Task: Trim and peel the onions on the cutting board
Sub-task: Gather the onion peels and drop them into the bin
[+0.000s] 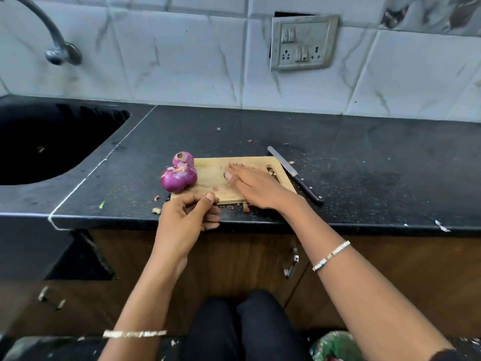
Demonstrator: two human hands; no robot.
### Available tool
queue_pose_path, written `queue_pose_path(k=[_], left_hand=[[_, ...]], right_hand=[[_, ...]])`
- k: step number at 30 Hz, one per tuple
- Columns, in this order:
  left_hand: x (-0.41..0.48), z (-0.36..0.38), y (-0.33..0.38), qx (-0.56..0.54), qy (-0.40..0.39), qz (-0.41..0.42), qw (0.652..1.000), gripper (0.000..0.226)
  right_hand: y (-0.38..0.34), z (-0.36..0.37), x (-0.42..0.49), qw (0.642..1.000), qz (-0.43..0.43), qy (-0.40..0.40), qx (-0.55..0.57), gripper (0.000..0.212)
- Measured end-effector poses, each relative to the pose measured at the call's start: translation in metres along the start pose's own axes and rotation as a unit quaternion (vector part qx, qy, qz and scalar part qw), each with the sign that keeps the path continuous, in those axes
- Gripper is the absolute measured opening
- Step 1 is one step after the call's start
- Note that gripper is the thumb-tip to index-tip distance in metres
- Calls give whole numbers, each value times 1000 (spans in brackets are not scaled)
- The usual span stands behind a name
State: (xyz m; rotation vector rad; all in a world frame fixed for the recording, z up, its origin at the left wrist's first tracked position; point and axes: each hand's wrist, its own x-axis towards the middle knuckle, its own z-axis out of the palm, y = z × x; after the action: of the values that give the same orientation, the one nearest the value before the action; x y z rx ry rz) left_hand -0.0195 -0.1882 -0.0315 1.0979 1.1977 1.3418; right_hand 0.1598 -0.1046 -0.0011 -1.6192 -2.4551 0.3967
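Marbled white wall tiles are backing a black speckled stone desk (pixel 351 162), with a dark sink sitting at the left of the frame and a grey switch plate hanging at the upper right. At the centre of the frame a pale wooden cutting board (pixel 208 173) is lying near the desk's front edge. Two purple onions (pixel 179 178) are sitting at the board's left end, one just behind the other and touching it; the nearer one is overhanging the board's edge, and both appear trimmed and largely peeled, with flakes of skin clinging on top. A long steel knife with a black handle (pixel 294 174) is lying on the desk just to the right of the board, its blade pointing to the upper left and its handle toward the lower right.

The right hand (pixel 252 186) is lying flat on the board, fingers straight and pressing the wood, seemingly sweeping scraps leftward. The left hand (pixel 190 217) is hovering at the board's near left corner, fingers curled with the thumb against them; it may be pinching a scrap, but I cannot tell. The onions are lying up and slightly left of the left hand, which is nearer them; the knife is nearer the right hand.
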Motion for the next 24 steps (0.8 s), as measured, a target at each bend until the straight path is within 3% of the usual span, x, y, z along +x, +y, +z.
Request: queue_pose_path(k=[5, 7, 10, 12, 15, 20, 22, 24], left_hand=[[1, -2, 1, -43, 47, -20, 998, 9], [2, 0, 2, -57, 55, -37, 996, 10], [4, 0, 6, -64, 48, -59, 995, 14], [7, -1, 8, -66, 43, -70, 994, 15], [12, -2, 9, -62, 41, -82, 994, 16], [24, -1, 7, -59, 56, -87, 993, 15], [29, -2, 6, -71, 58, -101, 991, 14], [32, -2, 6, -78, 62, -105, 989, 13]], right_hand=[[3, 1, -29, 989, -33, -15, 147, 55], [7, -6, -27, 982, -29, 27, 185, 51], [8, -12, -8, 985, -4, 88, 149, 61], [1, -8, 6, 995, 5, 34, 90, 62], [-14, 6, 17, 998, -47, -27, 14, 59], [-14, 9, -4, 986, -103, -38, 125, 44], [-5, 1, -19, 975, -84, -4, 203, 38], [9, -11, -30, 967, -46, 82, 238, 30]])
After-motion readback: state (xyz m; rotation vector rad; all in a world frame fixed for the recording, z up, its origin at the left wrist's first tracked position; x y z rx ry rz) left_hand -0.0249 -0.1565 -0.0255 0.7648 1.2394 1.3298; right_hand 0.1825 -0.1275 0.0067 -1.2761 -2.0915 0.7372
